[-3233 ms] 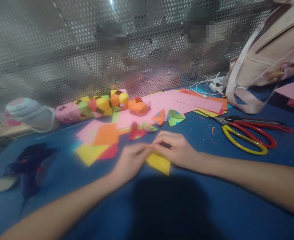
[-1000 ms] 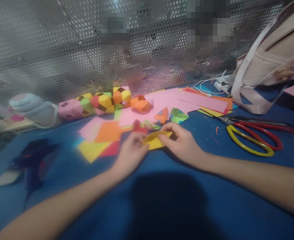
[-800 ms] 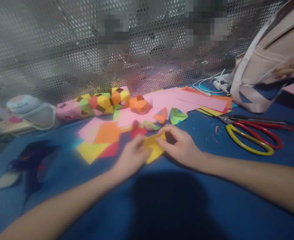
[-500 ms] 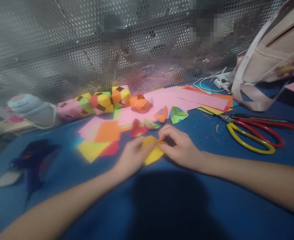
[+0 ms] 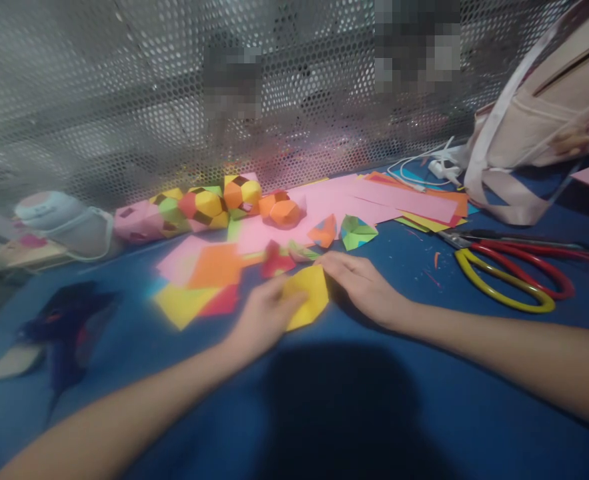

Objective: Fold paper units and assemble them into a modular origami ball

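Observation:
A yellow sheet of folding paper (image 5: 315, 298) with creased, cut-looking corners is between my hands, over the blue tabletop. My left hand (image 5: 263, 312) pinches its left side, thumb lying on top. Curled at the upper right corner of the paper is my right hand (image 5: 367, 288); its fingertips meet the edge, and the thumb is mostly hidden. Just beyond lie small folded paper pieces: a red one (image 5: 276, 260), a pale green one (image 5: 301, 252), an orange one (image 5: 323, 231) and a green-blue one (image 5: 358, 231).
Loose coloured squares (image 5: 215, 264) lie left of my hands. A dark blue glue gun (image 5: 67, 333) is farther left. Folded paper balls (image 5: 203, 207) and pink sheets (image 5: 344, 200) line the mesh panel (image 5: 294, 120). Scissors (image 5: 504, 283), a white cable (image 5: 444, 167) and a beige bag (image 5: 539, 120) are right.
The yellow paper now shows more of its flat face, its right side spread out. My right hand has turned, its thumb no longer pinching visibly on top. My left hand keeps its hold.

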The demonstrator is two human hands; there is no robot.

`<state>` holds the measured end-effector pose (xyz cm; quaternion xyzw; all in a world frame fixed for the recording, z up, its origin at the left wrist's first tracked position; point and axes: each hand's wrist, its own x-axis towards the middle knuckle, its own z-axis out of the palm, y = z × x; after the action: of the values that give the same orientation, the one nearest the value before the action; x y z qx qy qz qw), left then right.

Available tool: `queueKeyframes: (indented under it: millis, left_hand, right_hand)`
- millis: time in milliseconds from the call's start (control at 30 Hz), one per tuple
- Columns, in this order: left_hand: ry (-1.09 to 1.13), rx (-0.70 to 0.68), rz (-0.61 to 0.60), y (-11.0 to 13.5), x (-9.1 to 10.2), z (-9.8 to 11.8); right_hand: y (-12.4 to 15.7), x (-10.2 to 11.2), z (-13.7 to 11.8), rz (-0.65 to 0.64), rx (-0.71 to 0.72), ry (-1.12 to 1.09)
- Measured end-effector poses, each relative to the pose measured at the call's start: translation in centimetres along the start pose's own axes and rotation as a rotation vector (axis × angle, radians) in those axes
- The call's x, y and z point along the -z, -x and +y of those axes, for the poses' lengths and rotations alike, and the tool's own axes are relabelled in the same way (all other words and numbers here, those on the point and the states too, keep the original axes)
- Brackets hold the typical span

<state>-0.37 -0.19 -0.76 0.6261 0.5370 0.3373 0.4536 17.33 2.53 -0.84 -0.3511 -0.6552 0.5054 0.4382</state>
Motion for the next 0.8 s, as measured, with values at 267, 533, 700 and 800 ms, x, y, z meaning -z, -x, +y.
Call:
queueKeyframes:
  millis: [267, 533, 700, 800]
  left_hand:
    - [-0.055, -0.001, 0.018, -0.09, 0.11, 0.18]
    - [-0.055, -0.017, -0.008, -0.16, 0.34, 0.35]
    - [-0.014, -0.001, -0.040, -0.11, 0.35, 0.37]
    - [-0.009, -0.016, -0.040, -0.11, 0.30, 0.31]
  right_hand:
    - [-0.54, -0.21, 0.42, -0.094, -0.125, -0.119]
    - [-0.06, -0.46, -0.21, -0.125, -0.066, 0.073]
    - [0.04, -0.62, -0.18, -0.104, -0.071, 0.083]
    - [0.14, -0.62, -0.22, -0.080, -0.034, 0.112]
